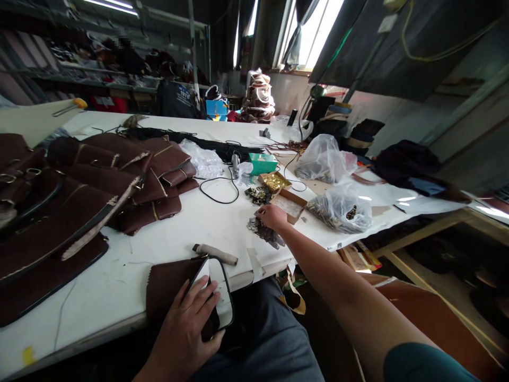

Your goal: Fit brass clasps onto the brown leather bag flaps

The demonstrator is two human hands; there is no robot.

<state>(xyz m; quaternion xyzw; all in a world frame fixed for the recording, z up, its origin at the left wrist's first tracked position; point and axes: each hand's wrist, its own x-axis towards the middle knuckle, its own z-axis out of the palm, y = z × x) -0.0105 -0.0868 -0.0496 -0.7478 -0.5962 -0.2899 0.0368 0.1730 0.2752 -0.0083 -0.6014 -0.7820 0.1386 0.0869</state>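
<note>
My left hand (191,323) holds a brown leather bag piece (165,289) at the table's front edge, above my lap. Its fingers lie across a white, dark-edged panel (225,297) on that piece, with the thumb at the lower rim. Farther forward, my right hand (273,216) reaches down to a pile of small dark metal pieces (264,232). The fingertips are pinched together at the pile's far side; what is between them is hidden. Just behind the hand lies a heap of black and gold fittings (258,195).
Brown leather bags (91,196) are stacked on the left. Beyond my right hand stand an open cardboard box (292,206), a box of gold fittings (275,181) and a green box (262,163). Plastic bags (340,209) lie to the right. A wrapped rod (217,253) rests near the front edge.
</note>
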